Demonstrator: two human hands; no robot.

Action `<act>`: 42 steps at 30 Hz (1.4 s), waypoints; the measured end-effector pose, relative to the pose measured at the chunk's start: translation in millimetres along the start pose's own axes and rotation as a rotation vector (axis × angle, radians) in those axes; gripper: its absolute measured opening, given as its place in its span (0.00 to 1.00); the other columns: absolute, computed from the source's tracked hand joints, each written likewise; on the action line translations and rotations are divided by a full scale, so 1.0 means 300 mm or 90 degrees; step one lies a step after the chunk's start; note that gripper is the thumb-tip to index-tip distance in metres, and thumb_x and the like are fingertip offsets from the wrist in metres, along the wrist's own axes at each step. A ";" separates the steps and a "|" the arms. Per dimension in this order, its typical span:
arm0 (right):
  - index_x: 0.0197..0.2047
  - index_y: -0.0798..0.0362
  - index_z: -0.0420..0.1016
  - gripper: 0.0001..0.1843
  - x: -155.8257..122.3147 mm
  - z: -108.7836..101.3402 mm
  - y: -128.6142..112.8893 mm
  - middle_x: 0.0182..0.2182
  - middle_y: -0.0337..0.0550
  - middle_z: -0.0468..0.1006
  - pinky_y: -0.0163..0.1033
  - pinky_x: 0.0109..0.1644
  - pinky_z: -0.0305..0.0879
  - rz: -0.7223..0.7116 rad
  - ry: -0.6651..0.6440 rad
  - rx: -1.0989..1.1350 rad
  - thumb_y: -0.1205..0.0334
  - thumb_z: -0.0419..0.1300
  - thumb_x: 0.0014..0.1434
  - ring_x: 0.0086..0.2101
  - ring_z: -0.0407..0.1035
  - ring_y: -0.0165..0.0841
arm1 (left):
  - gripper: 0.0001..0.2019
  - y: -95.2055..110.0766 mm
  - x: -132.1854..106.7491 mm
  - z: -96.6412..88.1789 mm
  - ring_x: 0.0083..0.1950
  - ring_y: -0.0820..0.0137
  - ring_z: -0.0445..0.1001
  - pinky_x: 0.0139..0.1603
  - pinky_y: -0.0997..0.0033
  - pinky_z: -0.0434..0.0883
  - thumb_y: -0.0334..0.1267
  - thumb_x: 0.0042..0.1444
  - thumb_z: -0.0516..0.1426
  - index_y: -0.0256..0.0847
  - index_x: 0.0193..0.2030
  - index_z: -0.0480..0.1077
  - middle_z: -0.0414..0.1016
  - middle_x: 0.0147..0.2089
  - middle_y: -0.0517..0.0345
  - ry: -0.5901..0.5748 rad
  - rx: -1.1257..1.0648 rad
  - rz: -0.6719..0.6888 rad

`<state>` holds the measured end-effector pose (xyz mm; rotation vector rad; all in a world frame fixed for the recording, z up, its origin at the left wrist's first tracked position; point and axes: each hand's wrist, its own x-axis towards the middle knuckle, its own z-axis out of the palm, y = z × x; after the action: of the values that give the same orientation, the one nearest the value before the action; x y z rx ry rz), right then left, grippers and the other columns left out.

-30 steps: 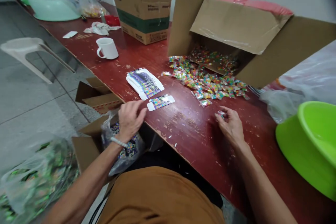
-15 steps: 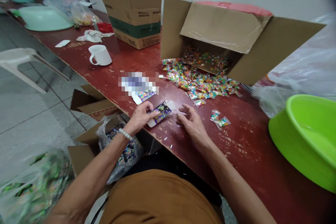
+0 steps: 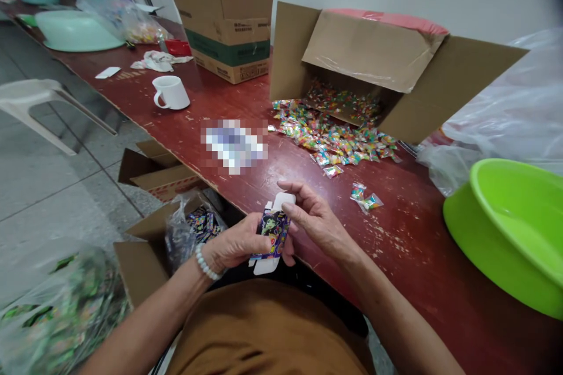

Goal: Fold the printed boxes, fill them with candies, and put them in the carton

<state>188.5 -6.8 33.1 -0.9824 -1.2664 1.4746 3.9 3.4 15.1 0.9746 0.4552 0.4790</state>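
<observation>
Both my hands hold a small flat printed carton [image 3: 272, 229], purple with bright colours and white flaps, just off the near edge of the red table [image 3: 246, 99]. My left hand [image 3: 240, 243] grips its lower part from the left. My right hand [image 3: 314, 220] pinches its upper flap with thumb and fingers. Two or three small candy packets [image 3: 366, 199] lie on the table right of my right hand. A stack of flat cartons [image 3: 234, 143], blurred out, lies further up the table.
A tipped cardboard box [image 3: 396, 64] spills several colourful candy packets [image 3: 334, 135] onto the table. A green basin [image 3: 510, 228] sits at right, a white mug [image 3: 171, 92] and a second box [image 3: 226, 17] at the back. Below the left edge stand floor boxes with a bag of cartons [image 3: 193, 228].
My left hand picked the flat carton off the table and drew it toward me. My right hand left the candy packets on the table and joined it on the carton.
</observation>
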 end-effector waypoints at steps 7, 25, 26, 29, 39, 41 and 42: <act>0.59 0.47 0.67 0.28 -0.041 0.026 0.021 0.42 0.44 0.78 0.36 0.24 0.69 0.032 -0.044 0.088 0.51 0.67 0.58 0.22 0.69 0.27 | 0.17 0.008 -0.004 0.016 0.28 0.68 0.77 0.29 0.74 0.70 0.47 0.46 0.70 0.34 0.35 0.77 0.79 0.29 0.52 0.126 0.043 0.014; 0.38 0.51 0.79 0.11 -0.027 -0.002 0.052 0.31 0.41 0.80 0.39 0.37 0.68 -0.103 0.223 -0.224 0.53 0.61 0.62 0.32 0.73 0.35 | 0.26 -0.064 0.052 0.065 0.48 0.67 0.79 0.47 0.70 0.76 0.38 0.52 0.69 0.43 0.55 0.65 0.79 0.51 0.53 0.392 0.159 0.207; 0.45 0.50 0.77 0.12 -0.028 -0.001 0.057 0.32 0.41 0.81 0.39 0.37 0.69 -0.094 0.225 -0.212 0.53 0.62 0.62 0.32 0.74 0.35 | 0.29 -0.066 0.051 0.071 0.47 0.66 0.80 0.46 0.69 0.77 0.37 0.52 0.69 0.45 0.57 0.62 0.79 0.51 0.53 0.411 0.158 0.228; 0.58 0.47 0.67 0.24 -0.033 0.014 0.076 0.35 0.40 0.81 0.39 0.39 0.70 -0.084 0.240 -0.123 0.55 0.64 0.60 0.35 0.76 0.36 | 0.34 -0.066 0.046 0.094 0.45 0.66 0.81 0.46 0.66 0.77 0.37 0.54 0.67 0.50 0.63 0.56 0.80 0.51 0.54 0.436 0.147 0.265; 0.31 0.53 0.77 0.13 -0.019 -0.007 0.091 0.29 0.39 0.77 0.37 0.37 0.67 -0.006 0.155 0.051 0.52 0.69 0.55 0.30 0.69 0.30 | 0.12 -0.046 0.027 0.067 0.37 0.70 0.76 0.38 0.74 0.74 0.41 0.54 0.67 0.42 0.44 0.75 0.80 0.39 0.58 0.410 0.129 0.190; 0.29 0.53 0.76 0.15 -0.009 -0.023 0.085 0.28 0.39 0.77 0.37 0.35 0.66 0.043 0.133 0.100 0.51 0.72 0.51 0.28 0.69 0.30 | 0.11 -0.049 0.024 0.064 0.36 0.71 0.75 0.37 0.75 0.72 0.43 0.56 0.66 0.42 0.42 0.75 0.80 0.37 0.59 0.399 0.105 0.177; 0.32 0.53 0.76 0.16 -0.005 -0.029 0.083 0.28 0.38 0.78 0.37 0.35 0.66 0.054 0.130 0.118 0.52 0.74 0.48 0.28 0.70 0.30 | 0.11 -0.052 0.022 0.063 0.36 0.72 0.75 0.37 0.75 0.72 0.44 0.56 0.65 0.42 0.42 0.75 0.79 0.37 0.59 0.392 0.101 0.173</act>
<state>193.5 -7.0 7.1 -1.0438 -0.9357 1.4850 22.7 -12.8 9.8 1.0386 0.9289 1.0117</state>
